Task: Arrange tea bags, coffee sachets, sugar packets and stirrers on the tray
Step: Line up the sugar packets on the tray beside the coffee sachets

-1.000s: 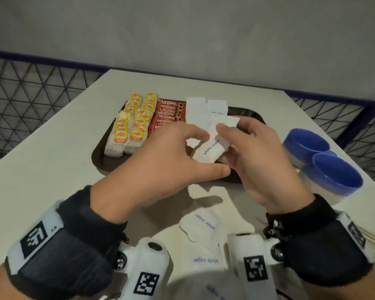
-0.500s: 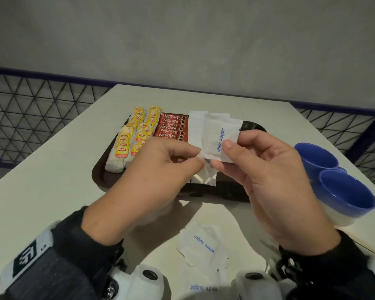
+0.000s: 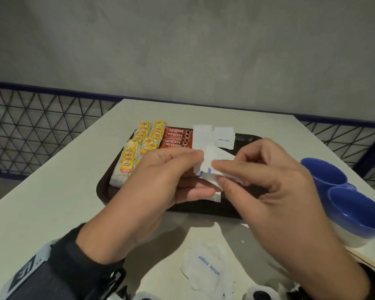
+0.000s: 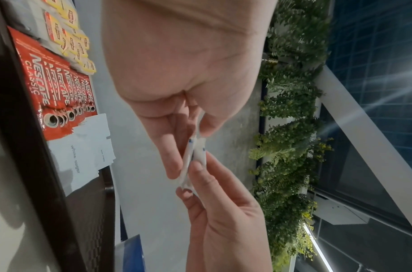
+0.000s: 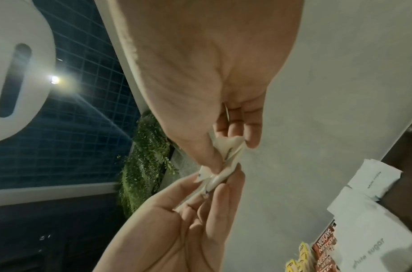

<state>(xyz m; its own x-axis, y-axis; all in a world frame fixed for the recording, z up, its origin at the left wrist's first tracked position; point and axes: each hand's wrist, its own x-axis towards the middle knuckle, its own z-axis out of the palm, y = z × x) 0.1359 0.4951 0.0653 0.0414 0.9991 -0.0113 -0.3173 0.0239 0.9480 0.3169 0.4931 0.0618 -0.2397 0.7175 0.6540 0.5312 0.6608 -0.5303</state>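
Note:
Both hands hold a small stack of white sugar packets (image 3: 211,167) in the air above the near half of the dark brown tray (image 3: 103,191). My left hand (image 3: 201,171) pinches its left end, my right hand (image 3: 218,173) pinches its right end. The left wrist view shows the packets (image 4: 195,152) edge-on between the fingertips, as does the right wrist view (image 5: 220,175). On the tray lie two rows of yellow tea bags (image 3: 129,156), red coffee sachets (image 3: 178,139) and white sugar packets (image 3: 223,138). Wooden stirrers (image 3: 364,258) poke in at the right edge.
Several loose sugar packets (image 3: 208,265) lie on the white table in front of the tray. Two blue bowls (image 3: 355,211) stand to the right, close to my right hand. A wire fence and a grey wall stand behind the table.
The packets, held upright with the print facing me half a second ago, are now tipped flat and edge-on between both hands. My view has tilted upward.

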